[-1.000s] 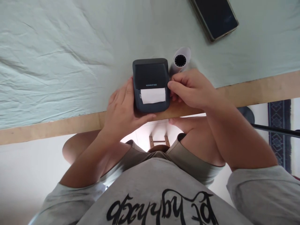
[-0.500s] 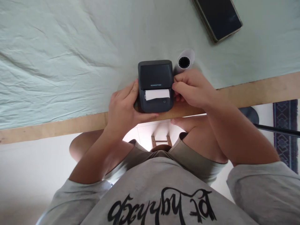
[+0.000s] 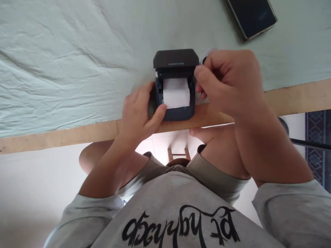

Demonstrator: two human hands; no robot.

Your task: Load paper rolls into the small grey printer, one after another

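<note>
A small dark label printer sits at the table's near edge, its lid raised. Inside lies a roll of white label paper, its loose end spread over the front of the body. My left hand is wrapped round the printer's left side, with the thumb on the front left corner. At the right edge of the lid, the thumb and bent fingers of my right hand pinch its corner. Behind that hand, a white cylindrical object is mostly hidden.
A phone lies farther back on the right. Pale green cloth with creases covers the table, and a bare wooden strip runs along its front edge. My legs are just below that edge.
My right hand has risen with the printer's lid, which was closed before. The paper roll inside now shows. My left thumb has moved up from the front edge onto the printer's corner.
</note>
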